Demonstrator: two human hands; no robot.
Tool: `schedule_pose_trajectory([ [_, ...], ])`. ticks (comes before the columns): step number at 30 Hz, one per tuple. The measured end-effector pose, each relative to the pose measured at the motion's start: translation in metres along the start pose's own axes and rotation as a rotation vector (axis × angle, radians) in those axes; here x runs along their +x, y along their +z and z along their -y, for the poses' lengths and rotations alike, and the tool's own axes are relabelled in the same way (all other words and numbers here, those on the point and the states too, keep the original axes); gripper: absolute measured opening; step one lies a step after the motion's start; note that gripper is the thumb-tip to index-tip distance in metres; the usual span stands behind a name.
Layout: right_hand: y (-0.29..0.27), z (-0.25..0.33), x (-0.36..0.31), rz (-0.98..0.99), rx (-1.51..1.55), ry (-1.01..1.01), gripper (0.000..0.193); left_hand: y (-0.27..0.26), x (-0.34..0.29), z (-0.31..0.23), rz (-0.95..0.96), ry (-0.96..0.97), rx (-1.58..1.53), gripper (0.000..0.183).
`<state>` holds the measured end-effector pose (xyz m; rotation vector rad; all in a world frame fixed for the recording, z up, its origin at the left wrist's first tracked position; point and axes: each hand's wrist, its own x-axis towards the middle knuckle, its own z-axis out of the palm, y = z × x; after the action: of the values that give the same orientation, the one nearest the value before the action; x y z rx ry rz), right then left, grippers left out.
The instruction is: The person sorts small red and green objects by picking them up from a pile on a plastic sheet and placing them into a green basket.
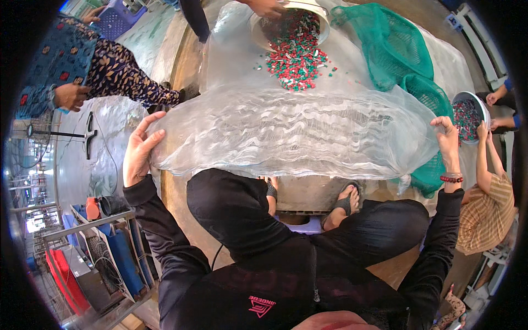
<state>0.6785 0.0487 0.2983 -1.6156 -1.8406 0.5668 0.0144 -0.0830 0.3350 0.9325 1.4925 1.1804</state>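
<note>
One translucent mesh bag (pixel 297 137) spans the centre. At three o'clock the right hand (pixel 448 137) pinches its end; at nine the left hand (pixel 142 146) meets the other, its grip impossible to tell. Two buckets, a white bucket (pixel 257 34) at twelve and a pale bucket (pixel 484 110) near three, hold pellets (pixel 297 63). Plastic sheeting (pixel 234 60) covers the floor. The co-worker at twelve is cut off.
</note>
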Motion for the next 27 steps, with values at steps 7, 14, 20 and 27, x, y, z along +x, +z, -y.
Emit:
schedule_pose_trajectory([
  [7, 0.031, 0.029, -0.009, 0.149, 0.002, 0.023, 0.033, -0.032, -0.004, 0.017, 0.005, -0.066, 0.186, 0.036],
  [14, 0.042, 0.028, -0.015, 0.072, -0.304, 0.01, 0.024, -0.042, -0.004, 0.026, -0.021, -0.105, 0.203, 0.034],
  [20, 0.053, 0.014, -0.014, 0.123, -0.443, -0.019, 0.018, -0.038, 0.0, 0.047, 0.022, -0.209, 0.221, 0.037],
  [27, 0.069, -0.039, -0.039, 0.299, -0.66, -0.137, 0.012, -0.037, -0.007, 0.09, 0.069, -0.229, 0.348, 0.042],
])
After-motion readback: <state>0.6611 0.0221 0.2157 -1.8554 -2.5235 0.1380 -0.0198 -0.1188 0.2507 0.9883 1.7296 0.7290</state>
